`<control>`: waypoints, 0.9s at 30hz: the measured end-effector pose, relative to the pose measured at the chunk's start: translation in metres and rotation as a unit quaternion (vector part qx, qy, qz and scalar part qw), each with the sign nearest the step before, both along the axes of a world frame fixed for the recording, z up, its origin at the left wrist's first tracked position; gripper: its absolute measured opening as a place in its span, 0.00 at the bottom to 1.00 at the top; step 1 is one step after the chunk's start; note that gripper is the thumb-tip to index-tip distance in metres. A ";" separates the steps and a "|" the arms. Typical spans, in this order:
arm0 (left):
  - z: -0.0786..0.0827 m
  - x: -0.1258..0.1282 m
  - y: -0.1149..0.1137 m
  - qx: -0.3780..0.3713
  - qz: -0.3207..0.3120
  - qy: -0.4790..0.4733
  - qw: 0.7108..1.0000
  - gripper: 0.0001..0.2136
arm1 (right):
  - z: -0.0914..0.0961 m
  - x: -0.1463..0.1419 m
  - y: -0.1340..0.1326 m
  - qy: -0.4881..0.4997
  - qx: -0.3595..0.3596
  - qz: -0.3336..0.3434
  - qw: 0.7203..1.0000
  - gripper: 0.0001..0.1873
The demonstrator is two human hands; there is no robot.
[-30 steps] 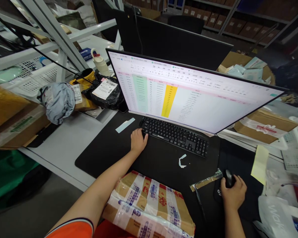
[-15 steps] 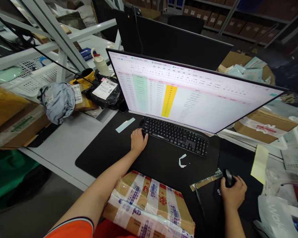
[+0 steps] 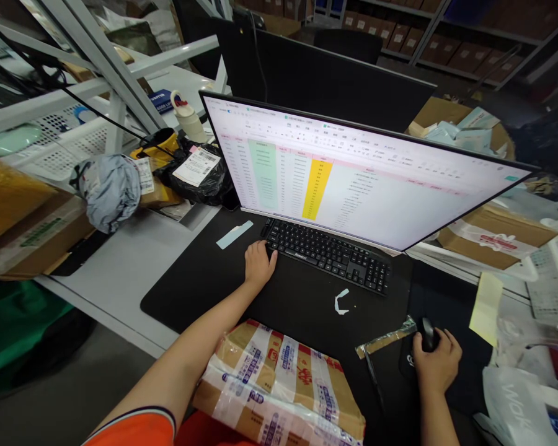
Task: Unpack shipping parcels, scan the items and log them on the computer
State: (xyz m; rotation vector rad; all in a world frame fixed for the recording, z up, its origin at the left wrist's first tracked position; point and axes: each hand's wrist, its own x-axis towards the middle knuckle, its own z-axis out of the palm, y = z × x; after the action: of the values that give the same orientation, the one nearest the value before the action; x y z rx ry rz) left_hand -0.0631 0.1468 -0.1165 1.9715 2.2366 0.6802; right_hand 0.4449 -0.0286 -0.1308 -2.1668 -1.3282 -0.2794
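My left hand (image 3: 259, 262) rests at the left end of a black keyboard (image 3: 326, 255), its fingertips on the keys. On the dark mat at the right, my right hand (image 3: 438, 358) is curled around a black computer mouse (image 3: 428, 335). A large monitor (image 3: 381, 192) behind the keyboard displays a spreadsheet with a green column and a yellow column. Close to my body lies a cardboard box (image 3: 279, 384) wrapped in printed tape, with my left forearm passing beside it. A strip of cardboard and clear tape (image 3: 385, 340) lies just left of the mouse.
Torn paper scraps (image 3: 235, 235) lie on the black desk mat (image 3: 195, 285). Black (image 3: 209, 186) and grey (image 3: 110, 192) wrapped parcels stand at the left, near a bottle (image 3: 189, 121). At the right are a yellow paper (image 3: 487, 308), a plastic bag (image 3: 516, 402) and a taped carton (image 3: 497, 235).
Rows in the spreadsheet on the monitor look different, most visibly in the green column. Both hands and the box stay practically where they were.
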 end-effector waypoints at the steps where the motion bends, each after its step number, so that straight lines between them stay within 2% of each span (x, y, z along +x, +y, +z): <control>1: 0.000 0.000 0.000 0.001 0.000 0.000 1.000 0.20 | 0.000 0.000 0.000 0.001 0.000 -0.001 1.000 0.30; 8: -0.001 -0.001 0.000 0.000 -0.001 0.001 1.000 0.20 | 0.002 -0.002 0.000 -0.003 -0.005 0.008 1.000 0.33; 12: -0.001 0.000 0.000 0.001 0.000 0.000 1.000 0.20 | 0.001 -0.002 0.001 -0.015 -0.006 0.017 1.000 0.30; 20: -0.001 -0.001 0.000 0.003 -0.001 0.000 1.000 0.20 | 0.002 -0.002 0.000 -0.010 -0.002 -0.002 1.000 0.30; 27: -0.001 -0.001 0.001 0.008 -0.001 -0.002 1.000 0.19 | 0.004 -0.003 0.001 -0.010 -0.010 0.003 1.000 0.35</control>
State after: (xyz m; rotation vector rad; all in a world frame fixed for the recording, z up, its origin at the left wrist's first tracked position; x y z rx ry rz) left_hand -0.0636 0.1476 -0.1179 1.9775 2.2332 0.7025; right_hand 0.4420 -0.0275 -0.1272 -2.1818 -1.3550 -0.2871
